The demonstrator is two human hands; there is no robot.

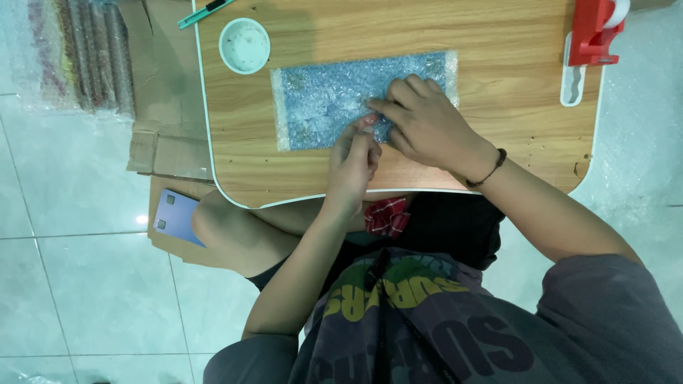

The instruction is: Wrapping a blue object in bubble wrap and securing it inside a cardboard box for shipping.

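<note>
Two hands meet over a flat packet wrapped in bubble wrap [334, 99], which lies on the wooden bench [498, 64] just inside its near edge, a little toward nine o'clock of the bench's middle. Nearest the camera, the person's grey printed shirt fills the bottom of the view, with a bare knee toward nine o'clock and a small blue card [176, 217] on brown cardboard beside it on the tiled floor. The left hand [353, 162] reaches up from six o'clock, its fingertips pinched together at the near edge of the packet, gripping something small there; what it is cannot be made out. The right hand [427, 124], with a dark cord bracelet on its wrist, comes in from four o'clock and lies palm down on the packet's three o'clock end, fingers bent and pressing the wrap, its fingertips touching those of the left hand. Farther off, at eleven o'clock from the packet, a small round white dish [244, 45] sits just beside its corner. Beyond that, a green utility knife [205, 13] lies at the bench's far edge. At one o'clock, well apart from the packet, a red tape dispenser [594, 32] stands at the far corner.
</note>
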